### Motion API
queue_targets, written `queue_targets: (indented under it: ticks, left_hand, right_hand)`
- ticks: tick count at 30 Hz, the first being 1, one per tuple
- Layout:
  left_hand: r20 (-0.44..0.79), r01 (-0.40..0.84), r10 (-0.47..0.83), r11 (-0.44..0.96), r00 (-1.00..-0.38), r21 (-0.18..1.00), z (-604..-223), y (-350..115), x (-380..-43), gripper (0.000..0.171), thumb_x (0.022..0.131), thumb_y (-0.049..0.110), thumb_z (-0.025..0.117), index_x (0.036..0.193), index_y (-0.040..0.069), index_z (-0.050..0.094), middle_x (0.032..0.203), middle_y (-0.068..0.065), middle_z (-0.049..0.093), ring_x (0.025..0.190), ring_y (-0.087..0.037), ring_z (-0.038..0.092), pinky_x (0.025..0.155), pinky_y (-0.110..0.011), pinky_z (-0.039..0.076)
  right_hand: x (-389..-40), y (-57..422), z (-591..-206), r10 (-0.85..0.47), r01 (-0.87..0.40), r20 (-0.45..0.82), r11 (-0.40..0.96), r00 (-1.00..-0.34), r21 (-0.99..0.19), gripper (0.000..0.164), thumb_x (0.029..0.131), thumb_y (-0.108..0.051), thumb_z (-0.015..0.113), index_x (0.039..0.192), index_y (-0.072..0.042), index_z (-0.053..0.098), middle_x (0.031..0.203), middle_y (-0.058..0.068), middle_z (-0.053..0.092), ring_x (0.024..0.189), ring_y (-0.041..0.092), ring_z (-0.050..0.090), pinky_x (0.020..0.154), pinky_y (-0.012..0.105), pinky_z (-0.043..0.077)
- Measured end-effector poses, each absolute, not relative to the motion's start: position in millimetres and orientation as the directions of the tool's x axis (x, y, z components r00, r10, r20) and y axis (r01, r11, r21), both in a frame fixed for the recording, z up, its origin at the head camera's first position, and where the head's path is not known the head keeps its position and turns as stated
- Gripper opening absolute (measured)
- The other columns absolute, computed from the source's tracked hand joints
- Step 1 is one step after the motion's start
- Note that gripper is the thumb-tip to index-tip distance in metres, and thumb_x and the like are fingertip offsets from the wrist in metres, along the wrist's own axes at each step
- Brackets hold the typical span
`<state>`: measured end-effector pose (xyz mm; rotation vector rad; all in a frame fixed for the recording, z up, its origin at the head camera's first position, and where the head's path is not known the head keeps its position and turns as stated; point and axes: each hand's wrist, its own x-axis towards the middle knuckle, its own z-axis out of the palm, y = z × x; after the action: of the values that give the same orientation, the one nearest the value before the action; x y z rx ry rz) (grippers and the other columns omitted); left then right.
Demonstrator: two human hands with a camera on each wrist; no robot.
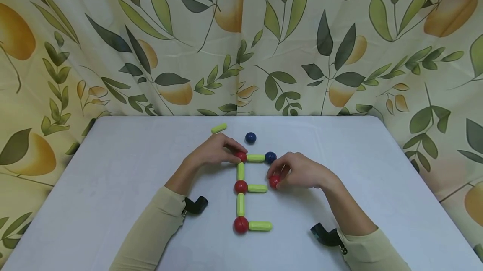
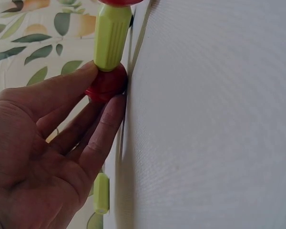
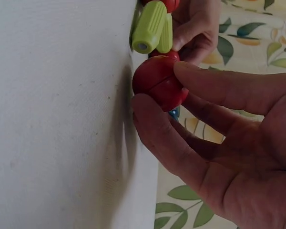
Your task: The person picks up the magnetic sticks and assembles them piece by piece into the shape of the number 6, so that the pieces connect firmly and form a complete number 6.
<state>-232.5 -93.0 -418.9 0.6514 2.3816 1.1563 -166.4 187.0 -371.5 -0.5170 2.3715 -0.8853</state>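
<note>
A frame of red balls and light-green rods lies on the white table. My left hand grips the red ball at its top left corner between thumb and fingers. From that ball a green rod runs right to a dark blue ball. My right hand pinches a separate red ball just right of the free end of the middle green rod. Below, another red ball bears a green rod pointing right.
Beyond the frame lie a loose dark blue ball and a loose green rod, the rod behind my left hand. A curtain printed with leaves and fruit hangs behind the table.
</note>
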Motion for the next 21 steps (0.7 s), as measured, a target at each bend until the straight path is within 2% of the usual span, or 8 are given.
queue_targets:
  ticks: [15, 21]
  left_hand:
    - [-0.168, 0.214, 0.562, 0.55, -0.81, 0.808, -419.4, -93.5, -232.3, 0.03, 0.089, 0.013, 0.083, 0.118, 0.021, 0.08, 0.113, 0.006, 0.078, 0.109, -0.012, 0.069, 0.102, -0.034, 0.055]
    - [-0.159, 0.225, 0.569, 0.546, -0.807, 0.807, -419.5, -93.5, -232.9, 0.03, 0.089, 0.013, 0.083, 0.118, 0.019, 0.08, 0.113, 0.005, 0.078, 0.109, -0.012, 0.069, 0.101, -0.034, 0.055]
  right_hand:
    - [-162.5, 180.0, -374.9, -0.546, -0.161, -0.409, 0.721, -0.732, -0.674, 0.022, 0.083, -0.002, 0.081, 0.1, -0.014, 0.078, 0.095, 0.002, 0.069, 0.087, 0.02, 0.061, 0.074, 0.032, 0.054]
    - [-161.6, 179.5, -375.7, -0.543, -0.172, -0.42, 0.737, -0.727, -0.653, 0.024, 0.083, -0.005, 0.083, 0.104, -0.016, 0.078, 0.097, 0.0, 0.07, 0.088, 0.018, 0.062, 0.076, 0.031, 0.054]
